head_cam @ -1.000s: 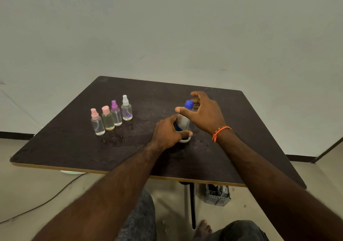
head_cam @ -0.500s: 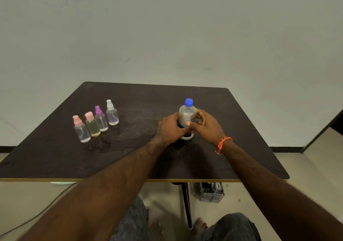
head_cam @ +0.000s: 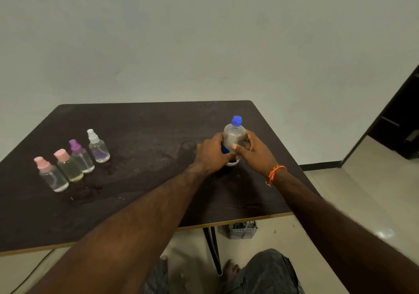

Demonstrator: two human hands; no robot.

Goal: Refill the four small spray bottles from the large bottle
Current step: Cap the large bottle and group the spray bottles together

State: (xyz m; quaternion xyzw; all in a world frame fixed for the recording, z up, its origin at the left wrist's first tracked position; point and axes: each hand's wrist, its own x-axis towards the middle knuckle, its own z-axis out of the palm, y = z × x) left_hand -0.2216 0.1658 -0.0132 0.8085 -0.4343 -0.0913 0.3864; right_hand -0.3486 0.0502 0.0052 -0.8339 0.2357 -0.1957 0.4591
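The large clear bottle point(head_cam: 233, 135) with a blue cap stands upright on the dark table point(head_cam: 147, 194), right of centre. My left hand point(head_cam: 210, 155) wraps its lower left side, and my right hand point(head_cam: 254, 153) grips its right side, thumb across the front. Several small spray bottles stand in a diagonal row at the left: a pink-capped one point(head_cam: 53, 177) nearest, a second pink-capped one point(head_cam: 69, 169) holding yellowish liquid, a purple-capped one point(head_cam: 81, 159), and a white-capped one point(head_cam: 98, 148) farthest. All their caps are on.
Wet smears point(head_cam: 84, 191) mark the table in front of the small bottles. A grey perforated basket point(head_cam: 242, 230) sits on the floor under the table's near edge, beside the table leg point(head_cam: 213, 248). A dark doorway point(head_cam: 399, 121) opens at the right.
My right hand came down from the blue cap onto the bottle's body, so both hands now grip it. The camera has turned, shifting the view; the small bottles stayed put.
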